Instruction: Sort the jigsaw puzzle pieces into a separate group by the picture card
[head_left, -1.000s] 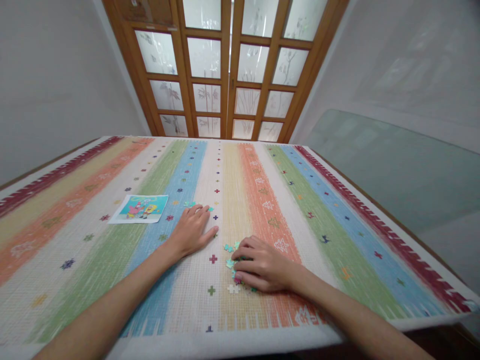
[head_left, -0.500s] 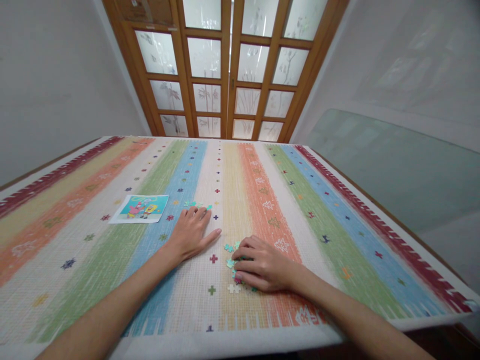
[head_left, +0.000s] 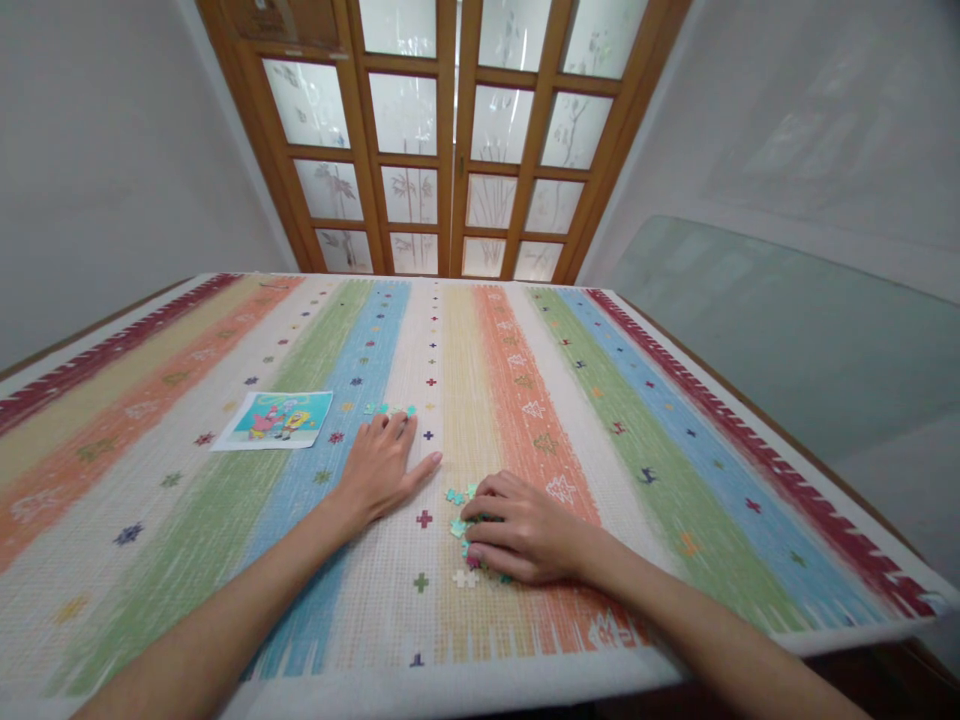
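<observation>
A row of puzzle pieces [head_left: 384, 408], long axis left to right, lies at the far side of the left hand [head_left: 382, 462], its fingertips touching or just beside it, thumb spread. The right hand [head_left: 525, 530] curls over loose pieces [head_left: 457, 526], near and right; whether its fingers grip 1 is hidden.

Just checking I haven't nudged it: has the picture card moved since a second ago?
No; the picture card lies between the same two red flowers printed on the tablecloth, with no visible shift.

Soft backlight from door panes [head_left: 403, 113] (glary); edges stretched.
</observation>
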